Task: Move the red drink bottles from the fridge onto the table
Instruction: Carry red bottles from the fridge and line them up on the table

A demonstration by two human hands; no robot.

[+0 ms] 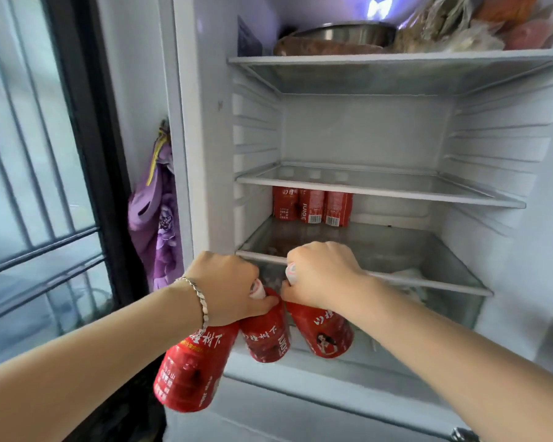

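Note:
I face an open fridge. My left hand grips two red drink bottles by their necks: one hangs low outside the fridge front, the other hangs beside it. My right hand grips a third red bottle by its top, just in front of the lower glass shelf. Three more red bottles stand in a row at the back left of that shelf.
The middle glass shelf sits above the bottles. The top shelf holds a metal bowl and bagged food. Purple cloth hangs on the wall left of the fridge, beside a barred window.

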